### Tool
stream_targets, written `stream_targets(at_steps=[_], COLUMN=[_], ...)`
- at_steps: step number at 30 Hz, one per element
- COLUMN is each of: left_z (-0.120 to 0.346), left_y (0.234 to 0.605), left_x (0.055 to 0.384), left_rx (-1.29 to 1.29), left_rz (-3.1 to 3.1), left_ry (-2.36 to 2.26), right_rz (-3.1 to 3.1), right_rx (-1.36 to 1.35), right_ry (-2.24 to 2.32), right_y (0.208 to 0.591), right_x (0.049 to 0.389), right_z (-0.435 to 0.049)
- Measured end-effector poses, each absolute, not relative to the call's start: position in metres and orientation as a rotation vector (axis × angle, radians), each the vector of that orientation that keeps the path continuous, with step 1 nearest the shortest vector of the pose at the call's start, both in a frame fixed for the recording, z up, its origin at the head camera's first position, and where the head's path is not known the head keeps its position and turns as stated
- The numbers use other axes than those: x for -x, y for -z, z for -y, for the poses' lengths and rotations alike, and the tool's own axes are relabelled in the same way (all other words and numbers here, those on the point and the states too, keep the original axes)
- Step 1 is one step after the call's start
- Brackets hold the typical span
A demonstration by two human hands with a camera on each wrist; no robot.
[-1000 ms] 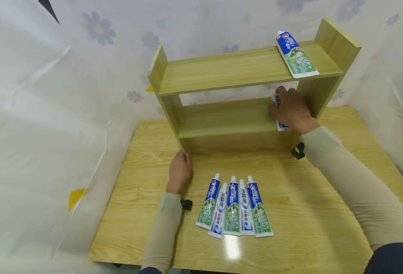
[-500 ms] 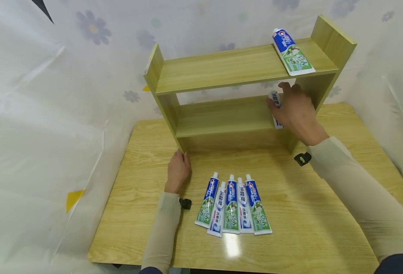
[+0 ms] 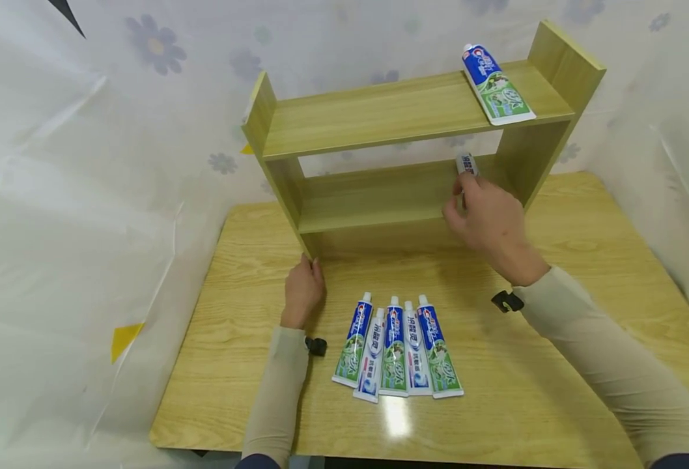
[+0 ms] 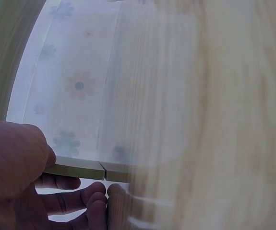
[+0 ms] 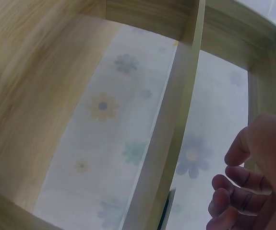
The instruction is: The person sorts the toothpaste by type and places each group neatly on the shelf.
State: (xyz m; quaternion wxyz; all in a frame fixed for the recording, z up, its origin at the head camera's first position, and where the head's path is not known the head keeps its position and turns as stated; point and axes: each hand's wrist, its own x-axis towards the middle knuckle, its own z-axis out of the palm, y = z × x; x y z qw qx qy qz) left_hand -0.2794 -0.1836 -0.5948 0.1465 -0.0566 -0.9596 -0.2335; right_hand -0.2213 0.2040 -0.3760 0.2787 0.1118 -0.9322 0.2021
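Observation:
A two-tier wooden shelf (image 3: 374,124) stands at the back of the table. My left hand (image 3: 303,291) grips the lower front edge of its left side panel, thumb and fingers on either side of the wood in the left wrist view. On the lower tier, near the right end, lies a white toothpaste tube (image 3: 466,164), partly hidden behind my right hand (image 3: 491,218). That hand hovers in front of the tier, its fingers (image 5: 229,196) loosely bent with nothing between them in the right wrist view. A blue-green toothpaste tube (image 3: 497,88) lies on the top tier's right side.
Several toothpaste tubes (image 3: 394,352), blue-green and white by turns, lie side by side on the wooden table (image 3: 251,273), caps toward the shelf. A flower-patterned sheet (image 3: 204,78) hangs behind and along the sides.
My right hand has let go of the white toothpaste tube on the lower tier and drawn back toward me. The left hand keeps its grip on the shelf.

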Motion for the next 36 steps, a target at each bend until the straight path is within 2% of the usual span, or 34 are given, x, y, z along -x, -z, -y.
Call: stream_targets(at_steps=[12,23,36], left_z=[0.183,0.183,0.18], left_y=[0.589,0.596,0.59], left_x=[0.277,0.278,0.275], left_rx=[0.133,0.145,0.137], left_rz=[2.778,2.749,2.74], left_ry=[0.666,0.66,0.694], right_rz=[2.469,2.554,2.922], right_rx=[-0.519,-0.45,-0.306], right_ry=[-0.623,-0.687,-0.833], right_y=[0.407,0.452,0.505], right_x=[0.199,0.176,0.132], right_z=[-0.187,-0.183,-0.163])
